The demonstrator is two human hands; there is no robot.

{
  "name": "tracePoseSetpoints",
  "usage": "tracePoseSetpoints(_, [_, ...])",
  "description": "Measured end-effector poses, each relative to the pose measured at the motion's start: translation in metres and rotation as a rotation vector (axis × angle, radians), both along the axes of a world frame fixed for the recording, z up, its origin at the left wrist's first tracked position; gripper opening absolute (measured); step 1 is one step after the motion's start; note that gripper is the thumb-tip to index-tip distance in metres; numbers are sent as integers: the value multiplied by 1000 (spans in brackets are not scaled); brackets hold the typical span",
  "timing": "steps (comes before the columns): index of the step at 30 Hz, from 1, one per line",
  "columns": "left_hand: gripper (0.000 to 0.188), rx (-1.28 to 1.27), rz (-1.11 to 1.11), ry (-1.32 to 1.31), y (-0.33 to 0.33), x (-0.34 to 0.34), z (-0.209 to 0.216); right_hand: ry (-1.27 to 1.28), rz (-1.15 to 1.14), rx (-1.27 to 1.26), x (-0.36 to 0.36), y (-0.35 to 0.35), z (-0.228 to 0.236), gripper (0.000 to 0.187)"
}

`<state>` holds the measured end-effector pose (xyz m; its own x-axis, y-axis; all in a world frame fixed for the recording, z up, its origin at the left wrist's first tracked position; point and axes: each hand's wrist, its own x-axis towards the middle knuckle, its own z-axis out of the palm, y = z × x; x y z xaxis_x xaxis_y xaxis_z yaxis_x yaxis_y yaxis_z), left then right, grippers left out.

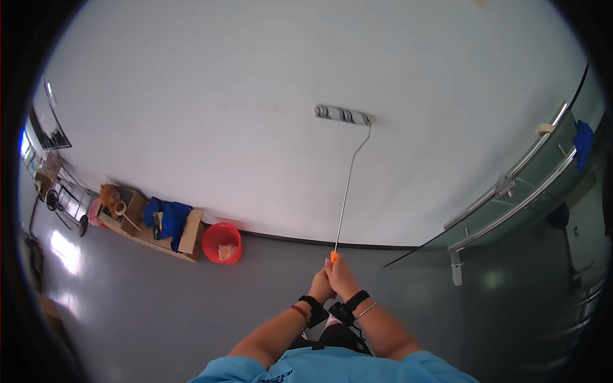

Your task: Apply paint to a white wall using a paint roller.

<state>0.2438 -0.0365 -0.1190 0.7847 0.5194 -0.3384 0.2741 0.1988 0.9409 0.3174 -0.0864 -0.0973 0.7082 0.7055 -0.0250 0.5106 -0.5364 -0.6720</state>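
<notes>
Both my hands are wrapped round the orange handle of a paint roller (343, 115). My right hand (342, 276) grips near the handle's top, and my left hand (321, 285) closes beside and just below it; most of the handle is hidden by the fingers. From there a long thin bent metal rod (345, 198) runs up to the striped grey-and-white roller sleeve. The sleeve lies against the white wall (191, 76), slightly tilted, its right end lower. Faint thin marks show on the wall to its left.
A red bucket (233, 260) with something pale inside stands at the wall's foot. Left of it, a wooden box (190, 231) holds blue cloth (167, 220) and a roll of tape (121, 208). At right, a glass railing (523, 185) with metal rails carries a tape roll (544, 129) and blue cloth (583, 143).
</notes>
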Motion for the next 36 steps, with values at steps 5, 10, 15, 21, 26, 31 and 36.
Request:
tracePoseSetpoints(5, [25,12,-28,118,-2,-3,0,48,10,34,-2,-3,-23,38])
tracePoseSetpoints(10, [25,73,19,78,-7,-1,-12,86,37,49,1,-5,-24,38])
tracePoseSetpoints(15, [26,-31,53,119,-5,8,-4,76,54,21,8,-6,-18,39])
tracePoseSetpoints(21, [30,312,54,-92,7,32,-7,92,69,115,30,5,9,36])
tracePoseSetpoints(26, [31,352,91,-155,34,65,40,-6,47,216,57,30,58,32])
tracePoseSetpoints(31, [41,346,59,-166,52,84,100,-108,60,283,75,46,108,32])
tracePoseSetpoints(36, [37,334,106,-300,68,106,129,-181,44,324,90,60,147,32])
